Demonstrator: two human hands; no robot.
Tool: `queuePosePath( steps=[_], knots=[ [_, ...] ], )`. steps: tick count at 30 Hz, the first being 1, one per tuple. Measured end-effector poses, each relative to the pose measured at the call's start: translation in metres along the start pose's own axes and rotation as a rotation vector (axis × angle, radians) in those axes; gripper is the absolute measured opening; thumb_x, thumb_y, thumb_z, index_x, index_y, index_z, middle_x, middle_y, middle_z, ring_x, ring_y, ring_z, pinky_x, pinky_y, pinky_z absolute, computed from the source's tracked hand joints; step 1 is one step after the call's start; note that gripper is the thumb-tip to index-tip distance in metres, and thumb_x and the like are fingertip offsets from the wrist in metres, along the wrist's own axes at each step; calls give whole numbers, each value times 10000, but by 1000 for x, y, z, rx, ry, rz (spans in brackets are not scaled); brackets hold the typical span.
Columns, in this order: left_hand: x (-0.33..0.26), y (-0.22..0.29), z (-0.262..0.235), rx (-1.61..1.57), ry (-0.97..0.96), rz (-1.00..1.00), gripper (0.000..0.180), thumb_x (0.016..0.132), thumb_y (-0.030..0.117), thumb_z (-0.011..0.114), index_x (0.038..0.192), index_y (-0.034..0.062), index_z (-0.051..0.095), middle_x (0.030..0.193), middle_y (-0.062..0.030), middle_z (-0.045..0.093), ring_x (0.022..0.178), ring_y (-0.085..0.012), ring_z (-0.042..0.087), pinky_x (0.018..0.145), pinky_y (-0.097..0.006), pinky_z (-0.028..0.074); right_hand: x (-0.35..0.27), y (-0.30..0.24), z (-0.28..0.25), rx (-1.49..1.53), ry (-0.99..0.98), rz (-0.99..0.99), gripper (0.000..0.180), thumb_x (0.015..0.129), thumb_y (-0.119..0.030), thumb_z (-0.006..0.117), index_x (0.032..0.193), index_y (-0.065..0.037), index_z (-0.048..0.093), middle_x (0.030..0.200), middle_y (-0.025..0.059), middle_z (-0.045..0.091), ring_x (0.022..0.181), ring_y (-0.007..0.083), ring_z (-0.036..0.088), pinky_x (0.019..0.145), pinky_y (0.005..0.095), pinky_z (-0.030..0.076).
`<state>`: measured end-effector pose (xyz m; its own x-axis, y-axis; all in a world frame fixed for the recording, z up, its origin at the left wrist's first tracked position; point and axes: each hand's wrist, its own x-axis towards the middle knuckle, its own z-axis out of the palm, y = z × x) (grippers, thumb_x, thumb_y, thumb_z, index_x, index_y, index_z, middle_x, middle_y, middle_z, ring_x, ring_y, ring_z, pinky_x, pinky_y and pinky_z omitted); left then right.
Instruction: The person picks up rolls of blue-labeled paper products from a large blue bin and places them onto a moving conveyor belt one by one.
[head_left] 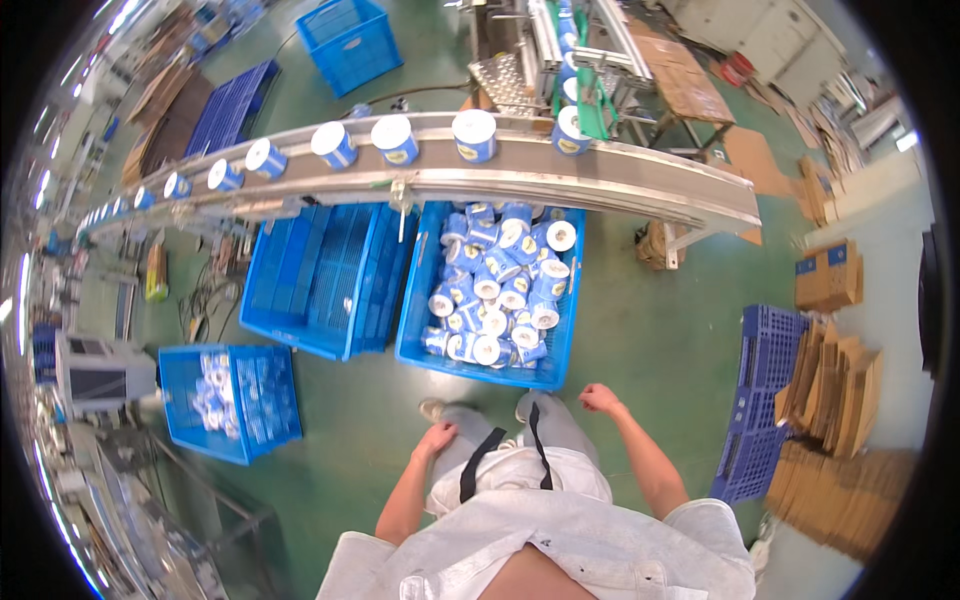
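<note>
My left hand (436,437) hangs beside my left thigh, its fingers curled in and partly hidden, with no object showing in it. Out to the right of my legs, my right hand (601,398) is loosely closed and appears to hold nothing. The nearest thing ahead of both is a blue plastic crate (404,335), its near edge just beyond my feet. Heaped inside lie many blue-and-white wrapped rolls (487,286), tipped every way. Neither hand touches the crate or the rolls.
Beyond the crate a conveyor (640,172) crosses sideways, carrying a spaced row of upright rolls (474,135). Left stand another blue crate (262,322) and a smaller blue basket (265,400) with white-and-blue pieces. Purple pallets (752,420) and stacked cardboard (830,495) line the right.
</note>
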<state>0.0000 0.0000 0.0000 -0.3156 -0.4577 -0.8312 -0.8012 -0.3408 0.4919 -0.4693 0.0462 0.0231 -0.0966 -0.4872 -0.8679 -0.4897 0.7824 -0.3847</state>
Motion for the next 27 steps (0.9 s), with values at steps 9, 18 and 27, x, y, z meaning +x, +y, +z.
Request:
queuePosePath(
  steps=[9,18,27],
  knots=[
    [24,98,28,-113,109,177,452,966,422,532,1147,32,668,1111,-178,700,1021,-295,664,909,-390,504,43,-24,-56,0,-53,16,308,869,-279,625,1054,-49,714,840,85,747,719,188,715,692,325,581],
    [144,112,39,236,-280,-28,508,833,562,603,909,81,748,904,-133,729,859,-234,699,749,-396,567,4,-47,-79,-736,-111,7,524,864,-511,553,930,-29,746,888,126,743,795,298,714,828,449,561],
    [112,98,118,199,-173,43,398,789,436,664,953,85,753,912,-159,733,844,-317,700,755,-434,547,55,41,-95,-750,-442,-158,416,871,-415,584,994,-52,745,873,140,739,756,268,696,715,429,544]
  ],
)
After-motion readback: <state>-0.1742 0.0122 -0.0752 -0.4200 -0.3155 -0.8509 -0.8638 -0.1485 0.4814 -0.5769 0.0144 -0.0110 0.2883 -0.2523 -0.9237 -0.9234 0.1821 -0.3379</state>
